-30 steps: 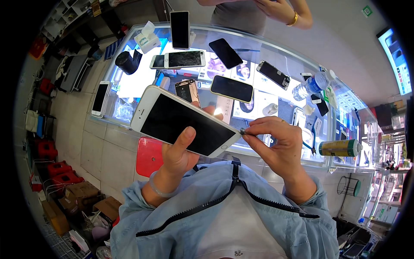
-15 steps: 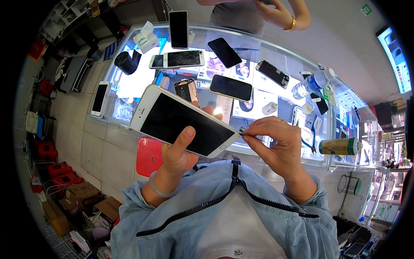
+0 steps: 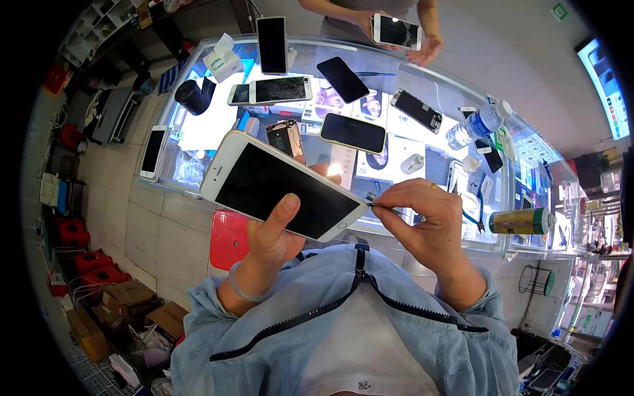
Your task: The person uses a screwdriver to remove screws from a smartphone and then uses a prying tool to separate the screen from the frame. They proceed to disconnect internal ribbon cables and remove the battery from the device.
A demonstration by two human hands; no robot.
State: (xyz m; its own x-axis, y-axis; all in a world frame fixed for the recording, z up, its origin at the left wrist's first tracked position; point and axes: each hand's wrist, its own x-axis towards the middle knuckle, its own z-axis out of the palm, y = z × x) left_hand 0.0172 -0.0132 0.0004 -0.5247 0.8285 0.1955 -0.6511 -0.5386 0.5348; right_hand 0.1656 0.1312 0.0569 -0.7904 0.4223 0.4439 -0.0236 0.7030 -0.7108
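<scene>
The left hand [image 3: 272,236] holds a big white phone [image 3: 297,188]. The right hand [image 3: 429,218] pinches a tiny thing [image 3: 371,197], maybe metal, by that phone's corner. A black phone [image 3: 343,80] lies on the glass counter [image 3: 350,51]. Across it, a person [image 3: 335,26] holds another phone [image 3: 397,32].

Phone repair shop, glass display counter [image 3: 415,76], opened phone [image 3: 282,137]

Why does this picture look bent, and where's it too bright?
Head view: the fisheye lens bows the glass counter and blackens the corners; head view: the counter's left part washes out white, while the phone in the left hand shows little glare.
</scene>
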